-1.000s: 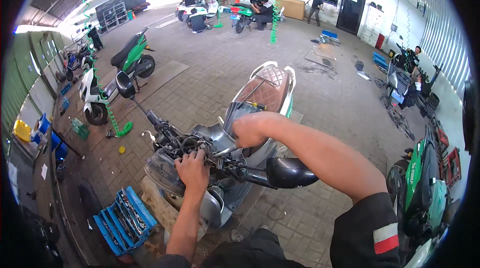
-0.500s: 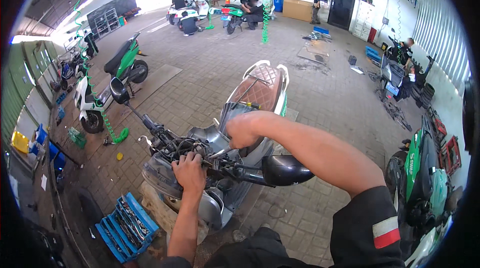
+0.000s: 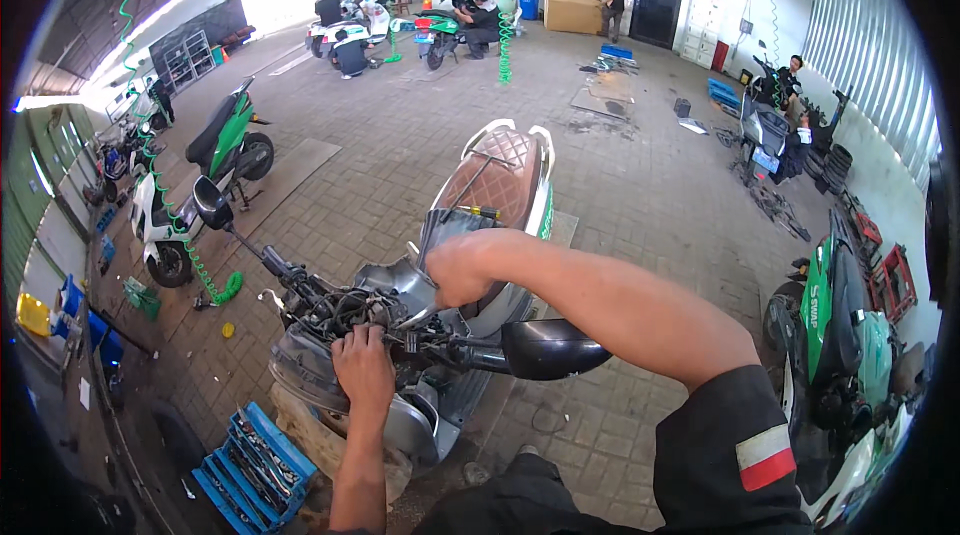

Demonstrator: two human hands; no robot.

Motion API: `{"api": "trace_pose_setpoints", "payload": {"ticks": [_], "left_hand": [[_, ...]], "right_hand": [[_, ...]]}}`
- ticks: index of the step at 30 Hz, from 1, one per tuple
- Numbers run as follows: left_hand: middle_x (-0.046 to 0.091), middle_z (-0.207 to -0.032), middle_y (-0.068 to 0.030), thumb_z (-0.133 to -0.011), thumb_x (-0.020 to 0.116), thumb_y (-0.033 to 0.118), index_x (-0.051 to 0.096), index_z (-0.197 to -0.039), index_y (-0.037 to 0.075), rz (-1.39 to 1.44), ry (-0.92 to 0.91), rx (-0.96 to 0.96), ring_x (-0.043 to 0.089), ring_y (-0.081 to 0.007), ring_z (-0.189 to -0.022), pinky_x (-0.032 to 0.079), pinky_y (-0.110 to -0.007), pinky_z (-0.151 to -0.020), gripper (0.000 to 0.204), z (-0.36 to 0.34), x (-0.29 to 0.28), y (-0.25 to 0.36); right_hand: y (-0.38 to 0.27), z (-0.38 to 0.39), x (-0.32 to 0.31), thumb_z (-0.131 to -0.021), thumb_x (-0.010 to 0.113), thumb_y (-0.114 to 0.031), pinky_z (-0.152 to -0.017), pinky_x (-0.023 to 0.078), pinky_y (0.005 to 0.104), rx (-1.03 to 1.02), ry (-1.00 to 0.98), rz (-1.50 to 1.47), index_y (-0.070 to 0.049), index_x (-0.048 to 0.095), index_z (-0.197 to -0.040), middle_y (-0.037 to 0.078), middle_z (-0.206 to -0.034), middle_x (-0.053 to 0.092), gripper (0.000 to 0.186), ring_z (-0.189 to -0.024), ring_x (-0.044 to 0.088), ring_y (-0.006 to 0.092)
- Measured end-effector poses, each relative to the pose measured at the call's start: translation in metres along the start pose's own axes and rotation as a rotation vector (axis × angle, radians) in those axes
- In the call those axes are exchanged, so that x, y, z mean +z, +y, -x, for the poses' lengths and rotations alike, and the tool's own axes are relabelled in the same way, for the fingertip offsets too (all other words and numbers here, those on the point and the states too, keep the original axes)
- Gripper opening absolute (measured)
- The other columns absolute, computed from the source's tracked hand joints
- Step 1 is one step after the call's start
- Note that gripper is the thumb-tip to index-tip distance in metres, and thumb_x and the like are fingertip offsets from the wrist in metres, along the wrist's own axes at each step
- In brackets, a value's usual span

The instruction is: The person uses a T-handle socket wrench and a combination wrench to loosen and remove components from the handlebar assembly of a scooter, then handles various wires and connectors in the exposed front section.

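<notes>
A grey scooter (image 3: 330,375) with its front cover off stands in front of me, its brown quilted seat (image 3: 505,175) pointing away. My left hand (image 3: 362,365) rests on the exposed wiring and handlebar stem (image 3: 340,310), fingers curled into the cables. My right hand (image 3: 458,270) reaches across and is closed on the edge of the grey inner panel (image 3: 405,285) behind the handlebar. A black mirror (image 3: 553,347) sticks out on the right end of the bar, another mirror (image 3: 211,202) on the left.
A blue tool tray (image 3: 255,460) with several wrenches lies on the paving at lower left. Green-and-white scooters (image 3: 205,175) are parked left, a green one (image 3: 845,335) right. People work on scooters at the back (image 3: 350,40) and right (image 3: 790,85).
My view has shifted slightly. Both hands stay in the same spots on the scooter's front; my right hand has slid a little along the panel.
</notes>
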State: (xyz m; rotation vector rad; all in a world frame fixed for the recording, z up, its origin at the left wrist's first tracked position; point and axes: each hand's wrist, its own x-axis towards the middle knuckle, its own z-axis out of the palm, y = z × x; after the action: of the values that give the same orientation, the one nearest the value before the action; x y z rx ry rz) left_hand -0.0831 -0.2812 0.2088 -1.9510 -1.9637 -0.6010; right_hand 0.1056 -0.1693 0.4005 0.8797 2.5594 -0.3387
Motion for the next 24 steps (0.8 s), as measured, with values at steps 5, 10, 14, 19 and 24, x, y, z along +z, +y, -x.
{"api": "trace_pose_setpoints", "payload": {"ticks": [5,10,14,19,24], "left_hand": [[0.064,-0.121,-0.0082,-0.081,0.064,0.011,0.07,-0.109,0.007,-0.008,0.211,-0.023,0.059,-0.0263,-0.105,0.042,-0.042,-0.091,0.028,0.003,-0.005,0.018],[0.063,-0.123,-0.0072,-0.081,0.065,0.011,0.07,-0.107,0.007,0.011,0.173,-0.031,0.059,-0.0271,-0.105,0.041,-0.043,-0.091,0.027,0.004,-0.002,0.016],[0.064,-0.117,-0.0071,-0.074,0.07,0.012,0.067,-0.102,0.005,-0.017,0.131,-0.083,0.058,-0.028,-0.103,0.039,-0.043,-0.093,0.029,0.002,-0.003,0.018],[0.067,-0.102,-0.0062,-0.068,0.076,0.012,0.062,-0.096,0.007,-0.043,0.102,-0.123,0.059,-0.028,-0.098,0.038,-0.044,-0.093,0.032,0.001,0.001,0.017],[0.066,-0.088,-0.0104,-0.066,0.078,0.012,0.06,-0.099,0.006,0.047,0.116,-0.208,0.059,-0.0322,-0.089,0.04,-0.046,-0.092,0.038,-0.006,-0.014,0.027]], "right_hand": [[0.001,0.002,0.001,-0.089,0.063,-0.036,-0.087,0.054,0.0452,0.025,0.016,-0.041,0.004,0.073,-0.1,0.023,-0.104,0.072,0.043,-0.1,0.069,0.0371],[0.0,0.002,-0.002,-0.088,0.063,-0.036,-0.088,0.053,0.0447,0.004,-0.001,-0.032,0.004,0.074,-0.1,0.023,-0.104,0.072,0.042,-0.1,0.069,0.0373],[0.001,0.002,-0.001,-0.088,0.063,-0.036,-0.088,0.053,0.0449,-0.012,0.007,-0.018,0.004,0.074,-0.099,0.023,-0.104,0.071,0.043,-0.101,0.069,0.0374],[0.003,-0.003,0.001,-0.088,0.062,-0.036,-0.088,0.053,0.0453,-0.044,-0.007,0.024,0.004,0.074,-0.099,0.024,-0.103,0.071,0.043,-0.1,0.068,0.0378],[0.0,0.002,-0.001,-0.088,0.063,-0.036,-0.087,0.053,0.0455,-0.057,0.01,0.03,0.005,0.074,-0.097,0.024,-0.101,0.072,0.044,-0.098,0.068,0.0379]]}}
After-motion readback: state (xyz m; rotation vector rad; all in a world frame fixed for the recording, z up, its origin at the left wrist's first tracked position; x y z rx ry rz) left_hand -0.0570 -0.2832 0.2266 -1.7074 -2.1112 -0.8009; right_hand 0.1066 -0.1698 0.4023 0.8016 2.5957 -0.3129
